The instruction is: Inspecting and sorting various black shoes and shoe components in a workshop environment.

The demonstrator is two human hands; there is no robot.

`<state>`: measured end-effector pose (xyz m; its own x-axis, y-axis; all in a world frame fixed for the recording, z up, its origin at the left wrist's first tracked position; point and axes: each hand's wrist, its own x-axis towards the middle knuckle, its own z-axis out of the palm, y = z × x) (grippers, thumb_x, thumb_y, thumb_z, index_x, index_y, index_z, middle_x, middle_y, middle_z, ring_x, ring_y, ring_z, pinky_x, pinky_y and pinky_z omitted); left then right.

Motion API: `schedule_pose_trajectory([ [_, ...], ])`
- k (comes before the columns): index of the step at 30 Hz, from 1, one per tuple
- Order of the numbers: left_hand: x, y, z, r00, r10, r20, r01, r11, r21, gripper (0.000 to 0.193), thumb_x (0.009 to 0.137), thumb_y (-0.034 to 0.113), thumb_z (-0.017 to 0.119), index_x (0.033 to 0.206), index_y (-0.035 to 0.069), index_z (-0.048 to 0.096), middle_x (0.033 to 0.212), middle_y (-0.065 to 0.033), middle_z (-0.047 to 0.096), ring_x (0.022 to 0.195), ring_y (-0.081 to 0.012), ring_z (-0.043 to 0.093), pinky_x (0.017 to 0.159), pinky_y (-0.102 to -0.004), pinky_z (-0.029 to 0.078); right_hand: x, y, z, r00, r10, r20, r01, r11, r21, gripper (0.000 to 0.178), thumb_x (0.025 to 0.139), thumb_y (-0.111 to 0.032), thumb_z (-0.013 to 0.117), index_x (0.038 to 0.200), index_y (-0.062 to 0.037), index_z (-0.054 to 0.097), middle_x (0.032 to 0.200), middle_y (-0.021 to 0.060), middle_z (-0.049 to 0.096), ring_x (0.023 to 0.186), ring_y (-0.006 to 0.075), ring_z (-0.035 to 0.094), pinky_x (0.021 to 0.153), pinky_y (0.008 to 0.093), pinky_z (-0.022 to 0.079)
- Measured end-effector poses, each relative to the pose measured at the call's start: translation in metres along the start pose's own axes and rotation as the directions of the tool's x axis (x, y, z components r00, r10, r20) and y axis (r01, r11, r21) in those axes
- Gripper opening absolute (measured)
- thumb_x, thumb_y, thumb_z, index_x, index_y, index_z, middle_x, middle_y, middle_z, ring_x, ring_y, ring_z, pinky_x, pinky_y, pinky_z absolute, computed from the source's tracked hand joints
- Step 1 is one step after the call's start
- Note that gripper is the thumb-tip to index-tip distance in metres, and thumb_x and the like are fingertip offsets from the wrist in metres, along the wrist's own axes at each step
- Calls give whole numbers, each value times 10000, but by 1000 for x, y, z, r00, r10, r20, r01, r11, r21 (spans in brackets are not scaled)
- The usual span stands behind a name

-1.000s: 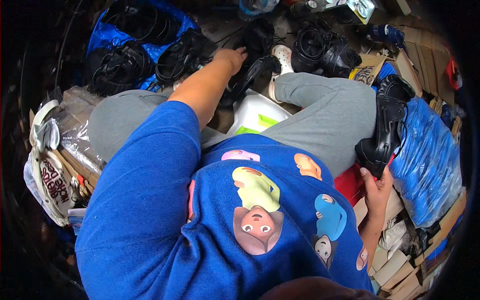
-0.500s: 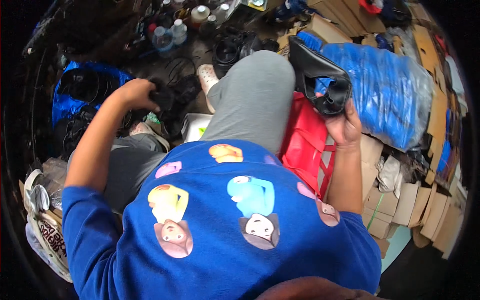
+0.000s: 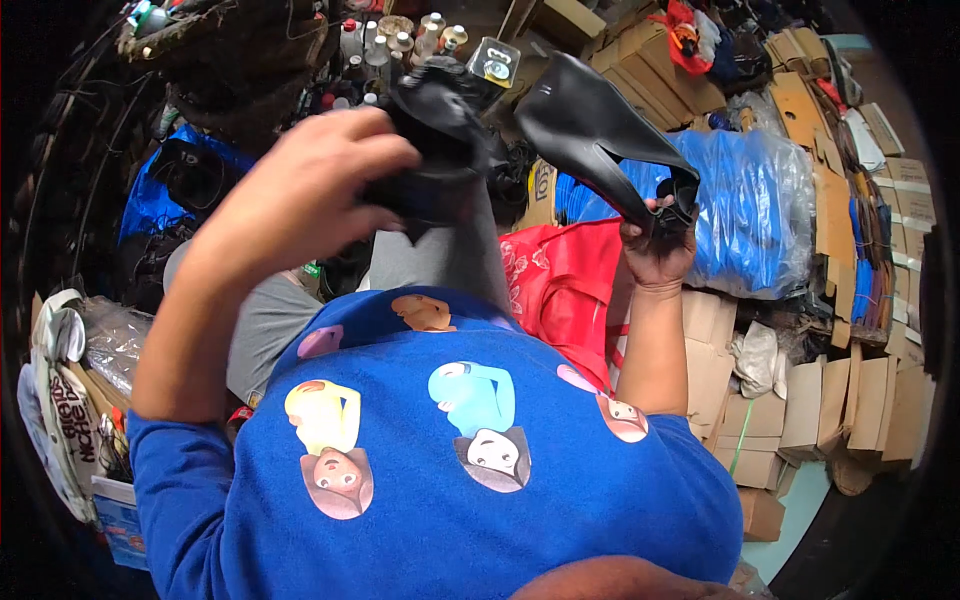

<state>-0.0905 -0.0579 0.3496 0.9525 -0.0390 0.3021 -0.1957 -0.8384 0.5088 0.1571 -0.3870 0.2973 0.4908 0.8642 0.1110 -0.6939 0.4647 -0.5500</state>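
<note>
The left hand (image 3: 310,175) holds a black shoe piece (image 3: 440,140) by its left side, fingers curved over it and thumb lower down, the spread between them partly filled by the dark material; blur hides the exact contact of the fingertips. This piece is raised in front of the body, with one leg of the grey trousers (image 3: 425,265) showing just nearer than it. To the right, the right hand (image 3: 662,262) has its fingers closed around the near end of a long black upper (image 3: 580,125), beside its opening; the smooth, broad end points far and left, tilted upward and well clear of the lap. The two black things are apart, with a narrow gap between them. Nearer than the long one, a red bag (image 3: 570,290) lies beside the leg, and a blue bundle in clear plastic (image 3: 755,220) sits to the right. Cardboard pieces (image 3: 835,405) are stacked at the near right, bottles (image 3: 400,42) stand at the far side, and a white cloth bag (image 3: 45,400) lies at the left.
</note>
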Motion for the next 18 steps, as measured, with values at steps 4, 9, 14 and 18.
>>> schedule_pose_trajectory([
  [4,17,13,48,990,136,42,-140,982,126,341,617,179,724,904,101,556,857,-74,505,865,-262,515,740,-369,393,13,-7,10,996,-25,81,30,998,-56,380,900,-353,440,1094,-65,593,1108,54,613,1102,200,517,776,386,398],
  [9,14,15,88,975,146,168,-186,950,252,306,704,274,654,959,134,558,871,-57,497,888,-224,515,742,-349,378,23,-10,34,980,0,198,4,1000,-20,358,896,-315,446,1135,-77,567,1133,71,598,1094,198,523,762,389,416],
  [14,9,11,103,979,161,127,-189,949,253,314,712,270,649,980,139,553,878,-54,500,872,-215,521,736,-342,378,49,19,71,996,-80,28,84,870,-485,376,902,-280,484,1190,-40,504,1093,79,602,1030,245,556,830,435,426],
  [18,8,8,110,989,130,72,-145,952,269,310,710,257,644,967,123,535,862,-51,511,848,-212,542,722,-330,394,71,91,63,994,3,-105,-105,135,-985,348,850,-231,599,1113,-16,523,939,79,618,827,141,560,760,301,452],
])
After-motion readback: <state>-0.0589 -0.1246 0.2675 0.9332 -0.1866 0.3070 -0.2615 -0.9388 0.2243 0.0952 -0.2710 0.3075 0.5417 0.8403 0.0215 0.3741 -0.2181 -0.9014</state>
